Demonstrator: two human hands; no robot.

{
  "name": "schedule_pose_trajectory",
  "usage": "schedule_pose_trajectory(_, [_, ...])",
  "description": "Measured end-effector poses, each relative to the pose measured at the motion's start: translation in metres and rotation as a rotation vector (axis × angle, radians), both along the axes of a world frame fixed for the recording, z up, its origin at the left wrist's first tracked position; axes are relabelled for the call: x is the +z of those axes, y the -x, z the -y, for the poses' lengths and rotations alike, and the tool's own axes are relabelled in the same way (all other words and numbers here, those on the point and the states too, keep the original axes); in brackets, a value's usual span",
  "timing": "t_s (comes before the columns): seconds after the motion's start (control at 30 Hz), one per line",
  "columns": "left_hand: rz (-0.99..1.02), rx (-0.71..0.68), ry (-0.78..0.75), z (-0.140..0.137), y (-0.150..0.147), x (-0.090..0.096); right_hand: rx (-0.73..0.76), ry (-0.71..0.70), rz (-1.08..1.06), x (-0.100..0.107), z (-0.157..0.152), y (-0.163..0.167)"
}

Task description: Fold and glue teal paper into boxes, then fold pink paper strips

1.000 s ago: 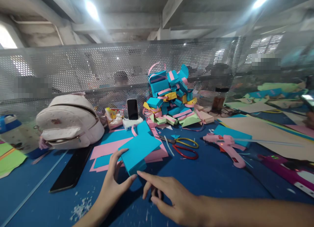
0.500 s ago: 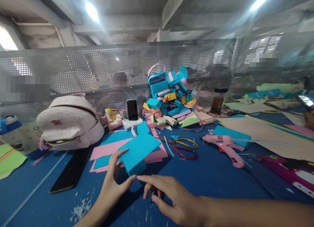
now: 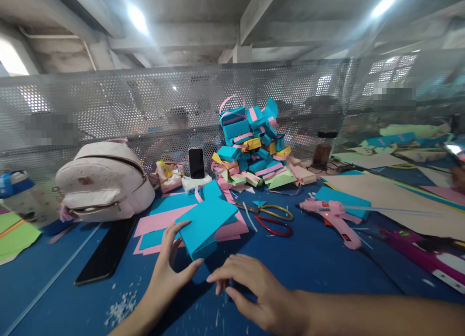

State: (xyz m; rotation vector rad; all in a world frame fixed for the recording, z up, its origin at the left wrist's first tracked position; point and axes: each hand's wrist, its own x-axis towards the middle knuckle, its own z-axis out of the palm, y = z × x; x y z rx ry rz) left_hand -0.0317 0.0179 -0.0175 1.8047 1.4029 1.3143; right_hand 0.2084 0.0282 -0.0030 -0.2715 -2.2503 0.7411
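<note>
My left hand (image 3: 174,263) grips a folded blue paper box (image 3: 205,224) by its left and lower edges, fingers on top and thumb at the near corner. The box is tilted, its large flap slanting up to the right. Just right of its lower corner hovers my right hand (image 3: 250,285), fingers loosely bent and apart, touching nothing that I can see. Behind the box lie pink and blue paper sheets (image 3: 156,224). To the right rest scissors (image 3: 271,219) with one yellow and one red handle loop, and beyond them a pink glue gun (image 3: 336,215).
A heap of small paper bags (image 3: 250,152) stands at the back. On the left are a white backpack (image 3: 105,181), a dark phone (image 3: 105,253) and a bottle (image 3: 32,200). A purple tool (image 3: 410,248) and large paper sheets (image 3: 392,195) lie on the right.
My right hand has drawn slightly away to the right from my left thumb and the box corner. My left hand keeps its hold, and the box has barely moved.
</note>
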Motion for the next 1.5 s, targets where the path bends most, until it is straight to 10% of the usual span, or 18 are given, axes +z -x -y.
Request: schedule_pose_trajectory(1.5, [-0.015,-0.003,-0.034,0.0022,-0.002,0.0024,-0.02,0.078,0.181,-0.0021,0.001,-0.0002])
